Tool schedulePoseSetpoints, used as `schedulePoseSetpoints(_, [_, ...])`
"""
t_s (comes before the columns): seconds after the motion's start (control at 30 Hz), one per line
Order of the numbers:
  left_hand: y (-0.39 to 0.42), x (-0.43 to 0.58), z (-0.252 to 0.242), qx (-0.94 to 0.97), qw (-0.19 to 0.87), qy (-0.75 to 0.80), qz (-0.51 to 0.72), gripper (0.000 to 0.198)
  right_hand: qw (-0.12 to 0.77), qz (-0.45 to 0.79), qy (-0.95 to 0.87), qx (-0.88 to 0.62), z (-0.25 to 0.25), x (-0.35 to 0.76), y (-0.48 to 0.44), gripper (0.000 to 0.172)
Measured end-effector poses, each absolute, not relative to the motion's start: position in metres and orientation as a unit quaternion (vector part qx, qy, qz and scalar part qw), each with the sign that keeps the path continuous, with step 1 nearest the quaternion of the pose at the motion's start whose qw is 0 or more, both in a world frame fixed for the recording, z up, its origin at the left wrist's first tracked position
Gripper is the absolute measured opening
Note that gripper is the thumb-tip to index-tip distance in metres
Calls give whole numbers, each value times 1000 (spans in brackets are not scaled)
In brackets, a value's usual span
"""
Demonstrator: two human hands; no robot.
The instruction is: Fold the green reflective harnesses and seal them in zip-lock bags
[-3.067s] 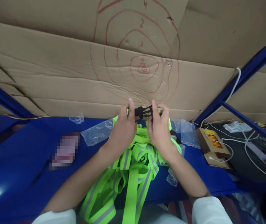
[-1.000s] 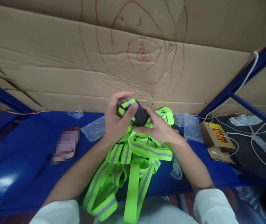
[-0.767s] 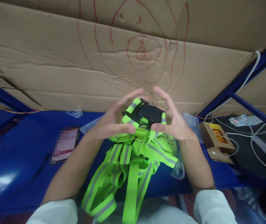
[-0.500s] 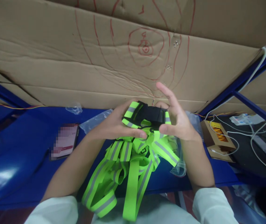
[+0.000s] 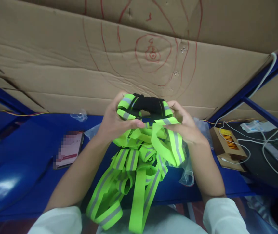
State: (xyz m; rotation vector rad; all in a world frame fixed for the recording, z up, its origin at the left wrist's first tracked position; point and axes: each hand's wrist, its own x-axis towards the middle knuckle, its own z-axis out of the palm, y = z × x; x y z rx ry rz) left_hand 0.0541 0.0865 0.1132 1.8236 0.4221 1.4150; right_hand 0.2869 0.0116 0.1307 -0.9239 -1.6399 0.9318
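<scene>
A black plastic buckle [image 5: 147,106] on neon-green straps is held up between my two hands. My left hand [image 5: 113,122] wraps around the strap at the buckle's left side, thumb in front. On the other side, my right hand [image 5: 186,123] grips the strap by the buckle's right end, its fingertips partly hidden behind the webbing. The rest of the reflective strap harness [image 5: 137,185], green with grey stripes, hangs in tangled loops below my hands and over the front edge of the table.
The blue table [image 5: 31,136] carries a phone-like device [image 5: 68,149] at left and clear plastic bags [image 5: 187,172]. At right lie an open cardboard box [image 5: 228,146] and white cables [image 5: 253,139]. A cardboard panel [image 5: 56,78] with red rings rises behind.
The buckle has moved up and left. My right hand, whose index finger was raised, has closed around the strap at the buckle's right end. A strap loop now droops below it.
</scene>
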Motion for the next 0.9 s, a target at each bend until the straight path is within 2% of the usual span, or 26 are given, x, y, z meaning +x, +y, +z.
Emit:
schedulePoseSetpoints(0.1, [85,48,125,771,417,119,467,66,519,434,-632,-378,131,290,10,56])
schedulePoseSetpoints(0.2, [82,47,132,801,467,95,362,75,548,442,-597,-385,130,290,10,70])
schedulePoseSetpoints(0.33, [84,52,127,788,506,140,323,81,545,462,-602,-357,133,296,8,82])
schedulePoseSetpoints(0.4, [87,54,123,791,495,164,319,80,536,444,-625,-352,137,302,7,78])
schedulePoseSetpoints(0.5, [87,54,124,769,481,206,366,80,495,385,-682,-376,144,311,4,61])
schedulePoseSetpoints(0.6, [81,54,131,732,491,237,410,63,472,342,-709,-397,149,317,2,48])
schedulePoseSetpoints(0.73, [76,59,134,708,513,229,427,47,464,308,-717,-418,148,318,5,52])
schedulePoseSetpoints(0.8, [75,63,131,677,557,210,433,50,431,316,-735,-418,145,313,8,53])
schedulePoseSetpoints(0.9, [72,70,123,586,657,190,436,69,405,368,-726,-417,137,298,11,46])
